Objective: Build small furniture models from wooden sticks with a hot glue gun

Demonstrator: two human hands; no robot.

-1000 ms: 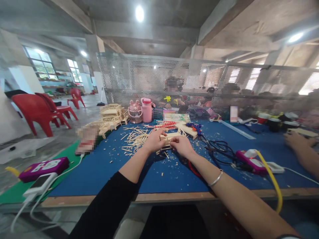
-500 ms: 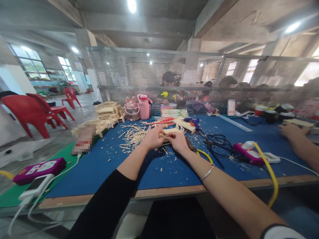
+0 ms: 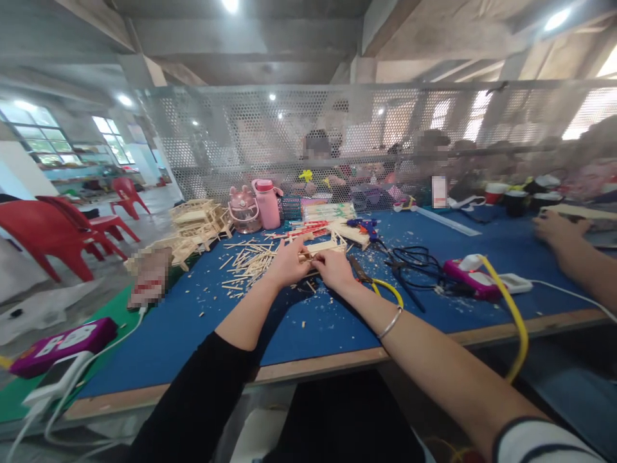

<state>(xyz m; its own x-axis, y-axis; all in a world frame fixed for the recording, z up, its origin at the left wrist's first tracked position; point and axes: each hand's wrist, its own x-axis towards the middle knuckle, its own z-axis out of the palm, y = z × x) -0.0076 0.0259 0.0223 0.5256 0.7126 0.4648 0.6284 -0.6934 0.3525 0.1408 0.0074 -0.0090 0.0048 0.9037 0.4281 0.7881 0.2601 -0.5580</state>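
My left hand (image 3: 288,263) is closed on a small frame of pale wooden sticks (image 3: 326,246), part of which shows beyond my fingers. Close beside it, my right hand (image 3: 336,270) pinches at the near side of that frame; whatever its fingertips hold is too small and covered to make out. Loose wooden sticks (image 3: 243,265) lie in a heap to the left of my hands. Scissors or pliers with a dark head and yellow handles (image 3: 388,289) rest just right of my right wrist. Behind the hands lies a blue glue gun (image 3: 365,226).
Stacked wooden stick models (image 3: 200,222) stand back left, near a pink bottle (image 3: 266,204) and a clear pink jug (image 3: 244,212). A purple power strip (image 3: 472,280) with cables lies right. Another person's hand (image 3: 559,231) is at far right. A perforated metal screen (image 3: 231,135) closes the back.
The whole view has shifted slightly, so things appear further left and a little higher. My hands stay together at the stick frame, with only small finger movement.
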